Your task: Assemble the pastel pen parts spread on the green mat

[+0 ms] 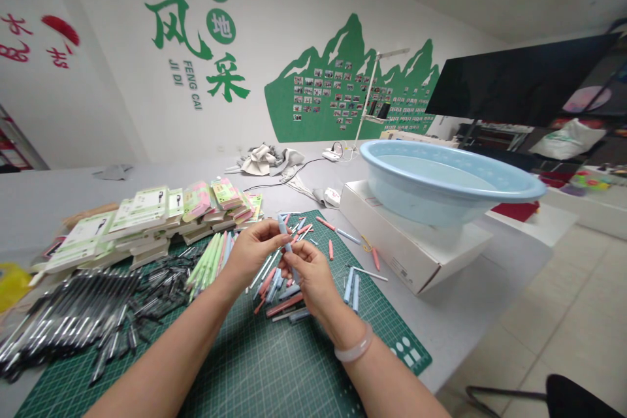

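Note:
Both of my hands meet over a green cutting mat (274, 366) and hold one pale blue pen (285, 235) upright between them. My left hand (255, 249) pinches its upper part. My right hand (309, 277), with a pale bangle on the wrist, grips the lower part. Under and around the hands lies a scatter of pastel pen barrels and caps (279, 287) in pink, blue and green. A bundle of light green pens (208, 261) lies just left of my left hand.
A heap of black pen refills (73, 320) covers the mat's left side. Stacks of green and pink packaging cards (147, 215) sit behind it. A light blue plastic basin (441, 179) rests on a white box (406, 241) at right. Cloth and cables lie farther back.

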A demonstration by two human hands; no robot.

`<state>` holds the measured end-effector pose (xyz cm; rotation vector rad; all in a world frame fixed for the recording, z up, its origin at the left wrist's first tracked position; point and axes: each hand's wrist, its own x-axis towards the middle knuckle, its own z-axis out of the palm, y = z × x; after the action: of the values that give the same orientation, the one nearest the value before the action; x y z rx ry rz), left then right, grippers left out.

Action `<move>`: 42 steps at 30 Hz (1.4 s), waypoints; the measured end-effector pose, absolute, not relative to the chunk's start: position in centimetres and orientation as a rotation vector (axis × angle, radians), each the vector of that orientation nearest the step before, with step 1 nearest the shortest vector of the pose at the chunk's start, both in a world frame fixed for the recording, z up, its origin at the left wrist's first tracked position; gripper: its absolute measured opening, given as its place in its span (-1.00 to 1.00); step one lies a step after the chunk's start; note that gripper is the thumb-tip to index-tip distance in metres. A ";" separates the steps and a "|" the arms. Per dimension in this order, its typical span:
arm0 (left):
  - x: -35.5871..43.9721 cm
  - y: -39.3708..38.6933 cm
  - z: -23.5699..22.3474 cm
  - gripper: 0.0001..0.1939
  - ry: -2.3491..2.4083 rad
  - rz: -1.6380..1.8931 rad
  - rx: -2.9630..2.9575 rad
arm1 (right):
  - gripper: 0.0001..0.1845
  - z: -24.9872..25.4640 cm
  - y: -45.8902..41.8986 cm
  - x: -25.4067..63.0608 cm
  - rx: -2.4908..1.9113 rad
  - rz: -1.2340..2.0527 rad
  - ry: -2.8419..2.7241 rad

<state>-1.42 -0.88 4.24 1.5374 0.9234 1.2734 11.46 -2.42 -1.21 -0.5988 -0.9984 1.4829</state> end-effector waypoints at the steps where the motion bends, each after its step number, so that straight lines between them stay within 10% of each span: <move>1: -1.4 -0.9 4.3 -0.81 0.910 1.270 1.536 | -0.80 -1.2 -2.4 11.5 -0.594 1.492 -0.999; 42: -1.8 -0.8 4.3 -0.83 0.936 1.286 1.515 | -0.74 -1.3 -2.1 11.3 -0.522 1.564 -1.036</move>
<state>-1.82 -0.76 4.29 1.5149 0.9362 1.2863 11.33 -2.11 -1.34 -0.5217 -1.0360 1.5638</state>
